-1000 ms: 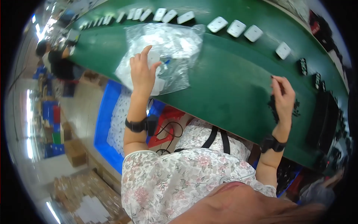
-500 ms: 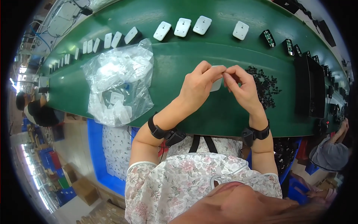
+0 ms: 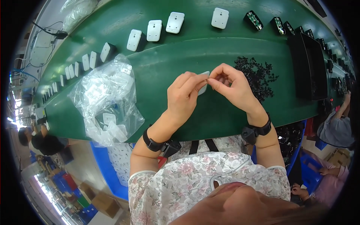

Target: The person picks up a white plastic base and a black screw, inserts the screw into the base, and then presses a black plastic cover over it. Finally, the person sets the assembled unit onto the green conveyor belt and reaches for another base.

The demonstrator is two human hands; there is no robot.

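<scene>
Over the green table point(image 3: 165, 56), my left hand point(image 3: 180, 95) holds a thin white plastic cover point(image 3: 203, 89), tilted nearly on edge. My right hand point(image 3: 233, 87) is closed in a pinch at the cover's edge, fingertips meeting those of the left. A tiny dark bit shows between the fingertips, too small to name. Just right of this hand lies a loose pile of small black parts point(image 3: 258, 78). Left of my hands, a clear plastic bag point(image 3: 107, 99) holds many similar white covers point(image 3: 114, 131).
Black boxes with white lids point(image 3: 154, 30) line the far side; open ones with circuit boards point(image 3: 278, 25) continue rightward. A deep black bin point(image 3: 307, 82) stands at right. Blue crates point(image 3: 112, 178) sit below the table edge. Other people point(image 3: 337, 127) are at both sides.
My view has turned, so the table's things appear shifted left. The white cover has tilted more on edge, and both hands still meet at it.
</scene>
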